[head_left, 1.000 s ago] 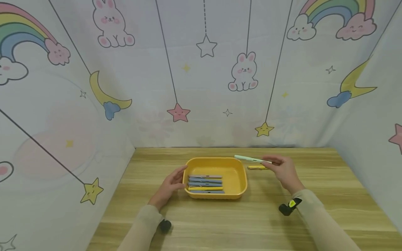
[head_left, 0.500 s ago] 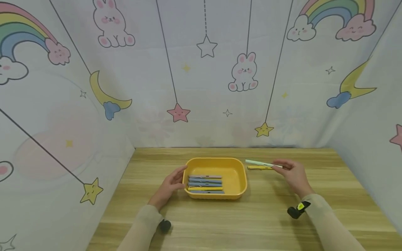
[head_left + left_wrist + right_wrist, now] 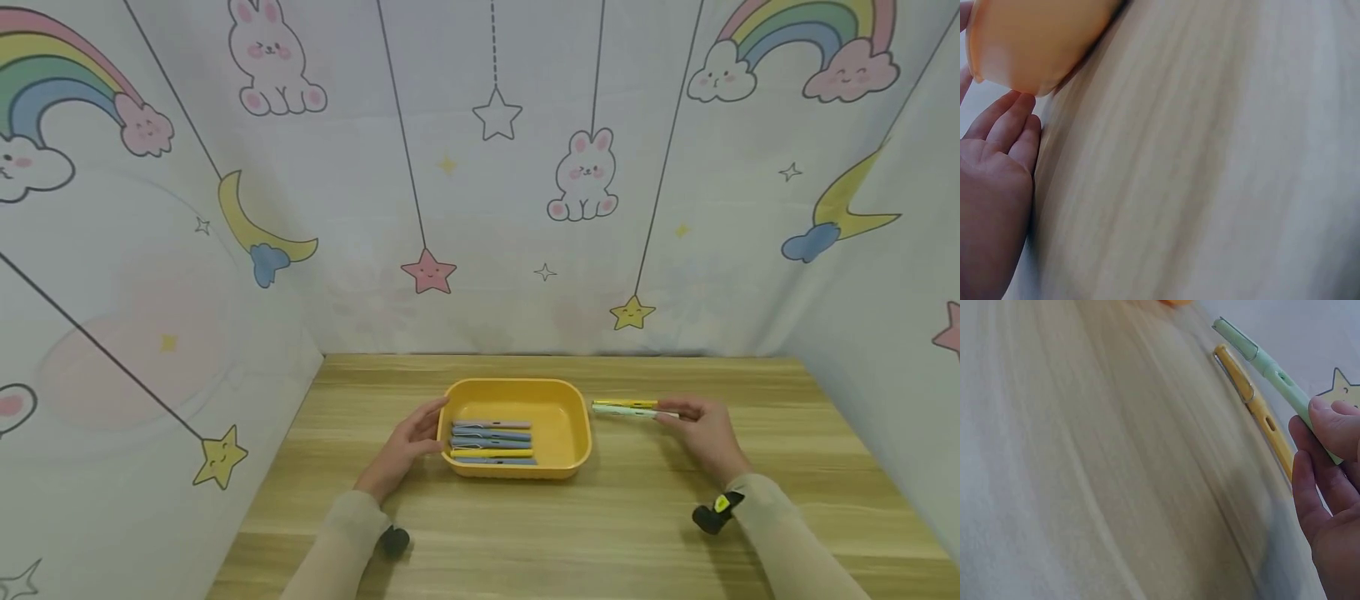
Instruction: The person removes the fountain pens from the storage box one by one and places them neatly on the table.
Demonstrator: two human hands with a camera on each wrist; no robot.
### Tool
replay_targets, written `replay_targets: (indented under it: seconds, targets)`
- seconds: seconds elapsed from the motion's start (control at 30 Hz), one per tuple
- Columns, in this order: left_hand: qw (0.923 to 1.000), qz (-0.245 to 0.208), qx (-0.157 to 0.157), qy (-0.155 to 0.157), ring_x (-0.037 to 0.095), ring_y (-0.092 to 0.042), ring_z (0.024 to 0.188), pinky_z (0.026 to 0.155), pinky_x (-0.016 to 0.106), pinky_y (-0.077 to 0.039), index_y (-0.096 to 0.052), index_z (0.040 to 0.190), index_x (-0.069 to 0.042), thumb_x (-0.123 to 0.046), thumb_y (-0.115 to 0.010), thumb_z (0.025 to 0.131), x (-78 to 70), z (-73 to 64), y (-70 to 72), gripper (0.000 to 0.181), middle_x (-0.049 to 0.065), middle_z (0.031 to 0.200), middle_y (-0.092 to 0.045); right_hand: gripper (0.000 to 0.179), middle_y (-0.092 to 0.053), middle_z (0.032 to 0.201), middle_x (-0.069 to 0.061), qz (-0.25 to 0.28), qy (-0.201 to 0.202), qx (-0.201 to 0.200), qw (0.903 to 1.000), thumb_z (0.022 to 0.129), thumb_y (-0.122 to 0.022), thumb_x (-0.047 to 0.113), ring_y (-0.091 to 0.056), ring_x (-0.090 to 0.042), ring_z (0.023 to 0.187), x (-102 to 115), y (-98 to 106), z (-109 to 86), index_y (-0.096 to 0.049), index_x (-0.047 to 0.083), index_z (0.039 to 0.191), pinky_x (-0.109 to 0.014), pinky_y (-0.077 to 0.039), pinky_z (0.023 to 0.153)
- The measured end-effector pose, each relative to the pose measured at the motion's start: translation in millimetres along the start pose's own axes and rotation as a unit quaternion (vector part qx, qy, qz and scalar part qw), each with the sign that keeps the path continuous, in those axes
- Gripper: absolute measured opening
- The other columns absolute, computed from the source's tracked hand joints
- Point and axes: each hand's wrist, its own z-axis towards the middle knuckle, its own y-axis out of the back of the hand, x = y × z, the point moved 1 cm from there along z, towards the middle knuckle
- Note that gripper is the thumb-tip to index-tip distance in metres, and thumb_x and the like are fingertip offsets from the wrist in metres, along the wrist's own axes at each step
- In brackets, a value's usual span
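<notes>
from where i stand, a shallow yellow tray [image 3: 517,472] sits at lower center of the frame on a wood-grain table [image 3: 562,533]. the left hand [image 3: 405,442] is at the tray's left end: fingers extended and spread, fingertips against the outer wall, not curled round it. the right hand [image 3: 701,433], right of the tray, pinches the rear end of a light green pen [image 3: 1294,395] between thumb and fingers; the pen's clip end points left, toward the tray. a yellow pen [image 3: 1261,411] lies parallel, just beside it; its far end is hidden behind the fingers, so contact with the hand cannot be told. five pens [image 3: 491,443] lie side by side in the tray's left part: one pinkish, three blue, one yellow. a white printed backdrop [image 3: 495,217] fills the upper frame.
</notes>
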Motion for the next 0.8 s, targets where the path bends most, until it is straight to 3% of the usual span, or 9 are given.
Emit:
replay_targets:
  seconds: [0.37,0.57,0.8]
  targets:
    - [0.9999,0.016,-0.004,-0.002,0.037,-0.041,0.151,0.124,0.055,-0.029,-0.038,0.163,-0.021,-0.012,-0.071,0.098,1.7,0.3,-0.2,0.073,0.017,0.167,-0.036,0.034,-0.077,0.118,-0.014,-0.016,0.009,0.007,0.9998,0.094,-0.081,0.025,-0.064,0.010,0.098,-9,-2,0.2,-0.077,0.002,0.120,-0.013,-0.053,0.081]
    - [1.0000,0.005,-0.004,-0.001,0.035,-0.041,0.151,0.124,0.053,-0.030,-0.040,0.163,-0.021,-0.008,-0.070,0.098,2.2,0.6,0.2,0.073,0.015,0.167,-0.037,0.025,-0.078,0.113,-0.016,-0.061,0.050,0.005,0.9969,0.095,-0.080,0.017,-0.063,0.013,0.096,-11,-2,1.2,-0.079,0.004,0.116,-0.009,-0.050,0.084]
    - [0.9999,0.007,-0.010,0.004,0.035,-0.043,0.150,0.124,0.053,-0.030,-0.042,0.161,-0.024,-0.008,-0.071,0.098,2.1,0.9,-0.2,0.071,0.014,0.167,-0.039,0.016,-0.081,0.101,-0.009,-0.127,0.106,-0.018,0.9861,0.090,-0.083,0.010,-0.067,0.004,0.089,-14,-3,3.3,-0.081,0.008,0.106,-0.016,-0.054,0.077]
